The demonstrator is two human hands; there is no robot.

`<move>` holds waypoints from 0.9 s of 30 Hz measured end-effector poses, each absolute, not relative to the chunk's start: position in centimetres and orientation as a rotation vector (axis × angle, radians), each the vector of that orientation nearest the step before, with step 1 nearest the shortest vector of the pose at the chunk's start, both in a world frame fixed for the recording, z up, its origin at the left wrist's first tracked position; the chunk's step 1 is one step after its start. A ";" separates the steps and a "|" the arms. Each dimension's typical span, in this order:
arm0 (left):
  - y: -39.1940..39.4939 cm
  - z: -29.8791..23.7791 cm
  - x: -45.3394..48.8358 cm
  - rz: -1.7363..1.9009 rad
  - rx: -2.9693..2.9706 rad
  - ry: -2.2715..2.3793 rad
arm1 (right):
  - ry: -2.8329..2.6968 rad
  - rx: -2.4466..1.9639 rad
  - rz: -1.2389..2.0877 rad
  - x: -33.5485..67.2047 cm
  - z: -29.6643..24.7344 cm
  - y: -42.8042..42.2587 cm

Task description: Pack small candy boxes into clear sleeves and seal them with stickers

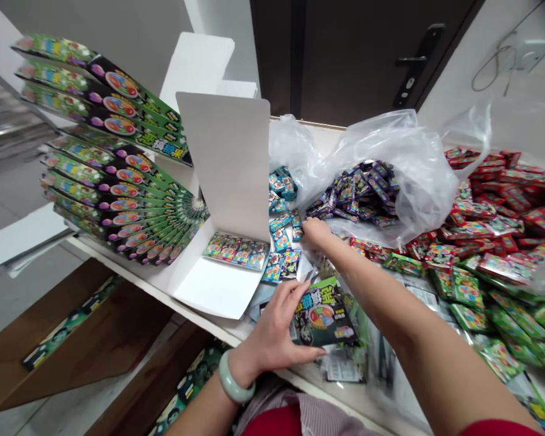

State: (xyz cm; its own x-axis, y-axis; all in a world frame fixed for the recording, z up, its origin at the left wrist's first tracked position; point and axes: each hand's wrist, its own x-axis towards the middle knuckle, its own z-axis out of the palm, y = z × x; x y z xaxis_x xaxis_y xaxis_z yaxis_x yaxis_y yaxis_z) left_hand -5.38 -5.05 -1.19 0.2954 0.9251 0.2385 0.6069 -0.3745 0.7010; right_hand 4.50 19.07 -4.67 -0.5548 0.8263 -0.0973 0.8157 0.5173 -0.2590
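My left hand [279,330], with a pale green bangle at the wrist, grips a black and green printed packet [322,315] by its left side, thumb below and fingers above. Farther forward, my right hand [315,233] reaches in among the small blue boxes [281,239] beside the heap of small purple boxes [363,188]. Its fingers are bent together; their tips are mostly hidden, so what they hold does not show. Left of the blue boxes stands an open white carton [227,293] with a strip of small colourful packs [236,250] inside.
Folded printed display boxes [131,194] fan out at the left. A clear plastic bag [418,175] surrounds the purple boxes. Red packs [508,200] and green packs [518,321] pile up on the right. Brown cardboard boxes [86,339] stand below the table's edge, and a dark door [345,60] is behind.
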 end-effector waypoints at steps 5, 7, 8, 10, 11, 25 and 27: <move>-4.9 -1.5 -5.9 0.888 2.057 1.361 | -2.706 -1.443 0.366 4.6 -4.9 19.3; -4.9 -1.4 -6.0 0.888 2.062 1.355 | -2.664 -1.406 0.379 5.4 -4.1 18.9; -4.9 -1.3 -6.0 0.889 2.066 1.357 | -2.641 -1.388 0.392 6.1 -3.6 18.6; -5.1 -1.2 -6.2 0.897 2.070 1.382 | -2.597 -1.345 0.429 8.2 -2.7 17.6; -5.2 -1.2 -6.3 0.903 2.070 1.405 | -2.574 -1.288 0.462 9.6 -2.3 16.9; -4.8 -2.1 -5.8 0.988 2.008 1.668 | -2.584 -1.084 0.402 23.7 -5.2 7.3; -4.7 -2.0 -5.5 0.964 2.018 1.662 | -2.549 -1.092 0.460 23.7 -5.1 7.0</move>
State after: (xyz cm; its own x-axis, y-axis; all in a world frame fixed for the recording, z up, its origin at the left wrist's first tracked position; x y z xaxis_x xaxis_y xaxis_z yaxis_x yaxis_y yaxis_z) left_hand -5.51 -4.72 -2.02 0.0790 0.9574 0.2777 0.7167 -0.2482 0.6517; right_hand 23.70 7.03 -5.05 -0.6521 0.7386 0.1707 0.6325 0.6543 -0.4146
